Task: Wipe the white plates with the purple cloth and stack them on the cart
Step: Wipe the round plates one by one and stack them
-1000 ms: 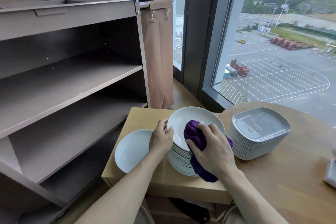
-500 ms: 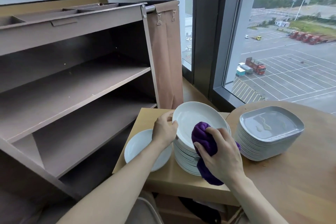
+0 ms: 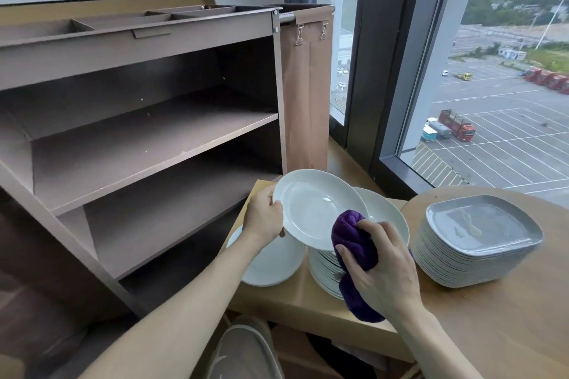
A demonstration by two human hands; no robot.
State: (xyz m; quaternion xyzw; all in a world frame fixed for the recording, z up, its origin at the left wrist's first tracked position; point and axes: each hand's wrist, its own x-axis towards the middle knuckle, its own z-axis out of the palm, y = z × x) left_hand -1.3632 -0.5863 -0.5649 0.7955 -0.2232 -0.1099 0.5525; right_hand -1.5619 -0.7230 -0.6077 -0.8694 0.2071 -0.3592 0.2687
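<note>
Lifted since the frame half a second ago, the top plate (image 3: 314, 203) now sits clear of the stack (image 3: 326, 268), tilted with its left rim raised; both hands have risen with it.

Clearances: the plate's far rim is near the right post (image 3: 278, 95) of the cart (image 3: 154, 138) and the hanging bag (image 3: 308, 86), apart from both. The cart's open-fronted shelves lie to the left. The stack stands on the low table (image 3: 295, 301), with a lone plate (image 3: 268, 268) just beside it on the left and grey plates (image 3: 477, 243) near on the right, on the round table (image 3: 508, 317).

Plate: white, round, glossy, with a shallow well and a broad rim. It overlaps the stack's near-left edge.

Left hand (image 3: 264, 218): clamps the plate's left rim, thumb on the upper face, fingers beneath.

Right hand (image 3: 381, 268): clenched around the bunched purple cloth (image 3: 354, 243), whose upper end touches the plate's lower-right rim. The cloth's tail hangs down in front of the stack.
</note>
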